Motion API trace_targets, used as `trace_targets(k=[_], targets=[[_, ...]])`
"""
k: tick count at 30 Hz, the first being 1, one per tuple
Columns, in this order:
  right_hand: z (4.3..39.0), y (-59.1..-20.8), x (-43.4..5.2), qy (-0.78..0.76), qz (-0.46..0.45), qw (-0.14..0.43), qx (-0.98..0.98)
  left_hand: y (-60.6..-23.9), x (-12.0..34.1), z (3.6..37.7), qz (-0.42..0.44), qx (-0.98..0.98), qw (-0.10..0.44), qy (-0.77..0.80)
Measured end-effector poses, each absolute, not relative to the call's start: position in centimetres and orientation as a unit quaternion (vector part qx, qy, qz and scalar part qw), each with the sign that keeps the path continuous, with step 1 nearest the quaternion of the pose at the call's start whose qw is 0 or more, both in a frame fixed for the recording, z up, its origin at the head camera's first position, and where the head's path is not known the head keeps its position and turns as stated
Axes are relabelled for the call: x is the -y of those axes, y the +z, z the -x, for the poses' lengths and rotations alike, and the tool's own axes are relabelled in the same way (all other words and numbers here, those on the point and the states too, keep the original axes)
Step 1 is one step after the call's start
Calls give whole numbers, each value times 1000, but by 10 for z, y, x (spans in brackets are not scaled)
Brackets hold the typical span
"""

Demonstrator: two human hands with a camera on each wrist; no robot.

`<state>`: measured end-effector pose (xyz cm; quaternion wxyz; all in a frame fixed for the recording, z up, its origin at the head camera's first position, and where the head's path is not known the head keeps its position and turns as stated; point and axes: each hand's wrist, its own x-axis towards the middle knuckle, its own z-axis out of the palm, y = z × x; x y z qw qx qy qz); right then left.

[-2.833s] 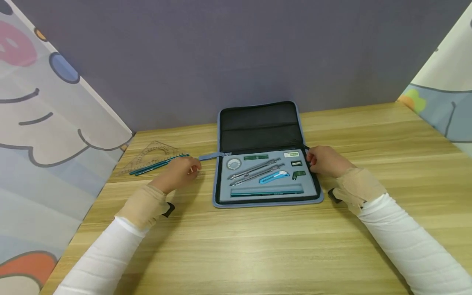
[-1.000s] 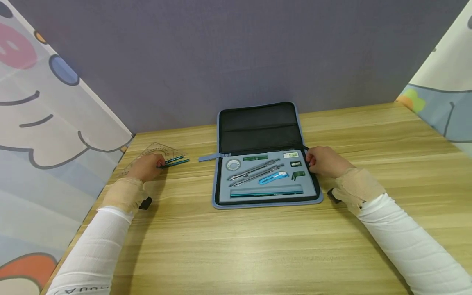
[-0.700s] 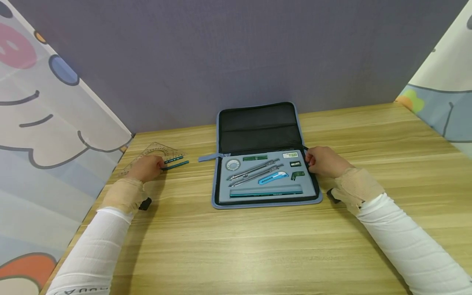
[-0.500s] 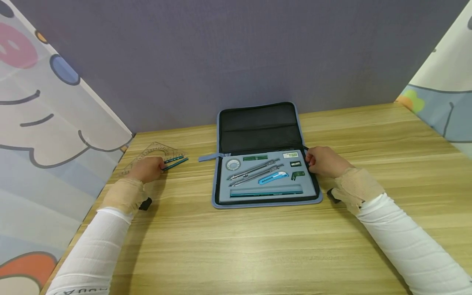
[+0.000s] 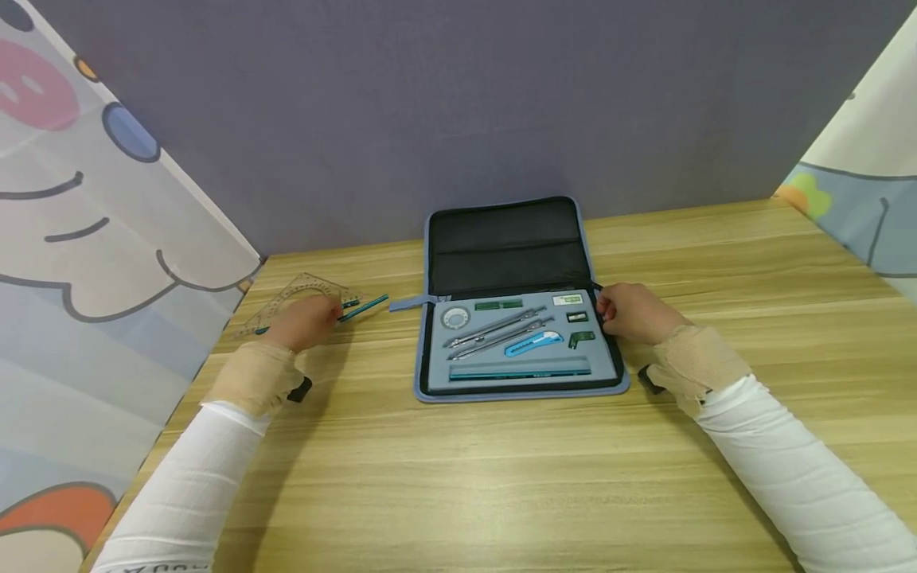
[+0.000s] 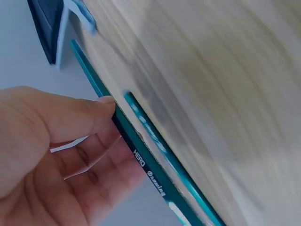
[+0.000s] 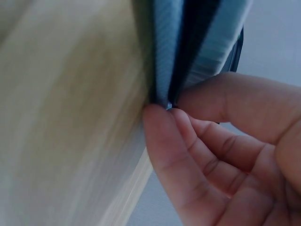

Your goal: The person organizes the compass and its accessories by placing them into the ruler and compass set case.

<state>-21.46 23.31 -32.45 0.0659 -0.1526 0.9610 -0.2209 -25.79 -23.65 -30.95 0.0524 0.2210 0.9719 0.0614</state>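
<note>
The left hand [image 5: 310, 320] hides most of the teal pencils [image 5: 365, 306].

Wooden table [image 5: 501, 477], light grain, walled at rear. Open zip case [image 5: 516, 318] lies flat near the rear edge, centre. Clear set square [image 5: 297, 296] lies near the rear-left corner, well apart from the case.

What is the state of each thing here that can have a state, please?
Case: open, lid back flat on the table.
Teal pencil: pinched in the left hand, partly lifted.
Second pencil: on the table.
Utility knife: seated in its slot.
Right hand: holds the case's right edge.
</note>
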Motion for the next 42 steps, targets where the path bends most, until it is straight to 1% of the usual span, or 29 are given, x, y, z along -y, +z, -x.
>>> trace_targets(k=[12, 20, 26, 29, 33, 37, 42], targets=[[216, -325, -234, -223, 151, 72, -960, -297, 189, 239, -271, -961, 8, 58], [216, -323, -233, -225, 153, 71, -960, -295, 160, 226, -313, -947, -16, 67], [217, -322, -233, -224, 157, 67, -960, -297, 138, 214, -353, -932, -51, 58], [217, -322, -233, -223, 158, 68, -959, -299, 128, 208, -367, -927, -60, 48], [216, -322, -232, -224, 155, 72, -959, -298, 113, 197, -387, -920, -51, 38], [216, -322, -233, -224, 156, 69, -960, -297, 97, 187, -404, -914, -30, 29], [215, -323, -234, -224, 156, 67, -960, -301, 81, 181, -419, -907, -20, 26]])
